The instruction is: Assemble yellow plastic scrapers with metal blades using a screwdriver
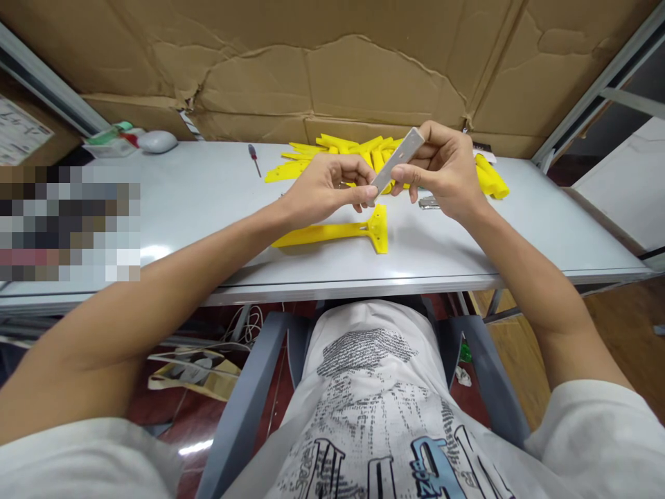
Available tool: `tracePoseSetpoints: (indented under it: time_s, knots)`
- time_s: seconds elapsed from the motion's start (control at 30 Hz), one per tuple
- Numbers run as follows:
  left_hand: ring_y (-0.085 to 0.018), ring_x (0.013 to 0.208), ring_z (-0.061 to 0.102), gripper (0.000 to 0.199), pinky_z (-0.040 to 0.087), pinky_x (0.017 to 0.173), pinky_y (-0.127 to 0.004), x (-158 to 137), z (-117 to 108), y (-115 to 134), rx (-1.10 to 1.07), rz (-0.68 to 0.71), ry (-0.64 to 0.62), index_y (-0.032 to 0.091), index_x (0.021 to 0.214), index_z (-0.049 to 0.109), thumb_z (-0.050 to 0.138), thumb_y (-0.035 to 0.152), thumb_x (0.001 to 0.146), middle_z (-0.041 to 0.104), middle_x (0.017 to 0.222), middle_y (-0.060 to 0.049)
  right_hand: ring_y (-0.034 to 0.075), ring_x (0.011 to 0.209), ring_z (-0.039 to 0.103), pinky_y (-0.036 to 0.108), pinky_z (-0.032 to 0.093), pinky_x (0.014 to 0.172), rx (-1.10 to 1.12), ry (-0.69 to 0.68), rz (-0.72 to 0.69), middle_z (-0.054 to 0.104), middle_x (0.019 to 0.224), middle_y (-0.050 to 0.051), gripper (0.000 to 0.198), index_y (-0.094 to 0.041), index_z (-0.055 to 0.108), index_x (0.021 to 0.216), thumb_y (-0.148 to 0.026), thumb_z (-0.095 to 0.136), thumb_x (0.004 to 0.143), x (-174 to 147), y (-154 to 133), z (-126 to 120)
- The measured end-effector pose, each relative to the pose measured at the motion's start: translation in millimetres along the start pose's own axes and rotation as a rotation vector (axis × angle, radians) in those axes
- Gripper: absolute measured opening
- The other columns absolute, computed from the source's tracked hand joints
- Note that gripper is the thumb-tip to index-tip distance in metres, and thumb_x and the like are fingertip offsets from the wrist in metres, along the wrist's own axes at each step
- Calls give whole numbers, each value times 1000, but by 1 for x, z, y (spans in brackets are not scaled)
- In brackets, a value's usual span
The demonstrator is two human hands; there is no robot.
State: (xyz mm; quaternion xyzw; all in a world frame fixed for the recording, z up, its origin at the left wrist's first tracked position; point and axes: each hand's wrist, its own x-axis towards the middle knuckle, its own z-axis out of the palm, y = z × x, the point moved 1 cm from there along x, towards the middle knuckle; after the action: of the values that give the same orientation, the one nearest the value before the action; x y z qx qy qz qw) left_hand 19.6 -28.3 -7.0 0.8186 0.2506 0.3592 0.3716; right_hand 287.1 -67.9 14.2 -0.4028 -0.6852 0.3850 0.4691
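Near the bench's [441, 253] front edge lies a yellow tool [330, 232]. A bit farther, the left hand [330, 181] and right hand [453, 173] both pinch a raised silver strip [398, 162]. Behind sits a yellow heap [340, 145].

Got left arm [208, 274] and right arm [535, 270] stretched forward and angled inward, pinching between thumb and fingers with left hand [332, 184] and right hand [449, 170], pretty much side by side, fingers kinda curled on both.
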Motion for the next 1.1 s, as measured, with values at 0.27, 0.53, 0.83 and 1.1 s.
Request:
tracePoseSetpoints:
  time_s: [0.27, 0.53, 0.83, 1.1]
  knots:
    - [-24, 75, 82, 65, 72, 75, -42, 1, -7, 8, -76, 106, 34, 27, 90, 84, 108, 86, 96, 80, 83, -4, 33, 97, 93, 39, 77, 65, -28, -55, -77, 86, 104, 4, 99, -33, 76, 123, -94, 124, 62, -6, -5, -1]
    - [-23, 60, 66, 59, 51, 58, -43, 16, -18, -13, -159, 333, 90, 35, 79, 86, 104, 88, 98, 71, 64, -1, 30, 100, 94, 32, 78, 65, -13, 30, -365, 85, 107, 6, 91, -26, 78, 107, -96, 122, 67, 6, 14, 4]
    - [-20, 64, 68, 69, 51, 61, -41, 16, -23, -18, -83, 368, 159, 33, 82, 77, 102, 94, 99, 73, 72, 1, 36, 131, 95, 45, 84, 107, -232, 86, -429, 91, 125, 8, 85, -25, 90, 130, -97, 110, 89, 1, 18, -1]
    - [-23, 73, 71, 73, 59, 65, -44, 20, -27, -30, -72, 299, 166, 33, 88, 81, 102, 102, 92, 76, 78, -2, 34, 128, 96, 41, 81, 103, -299, 82, -412, 92, 133, 9, 81, -24, 90, 137, -90, 110, 95, -2, 15, 0]
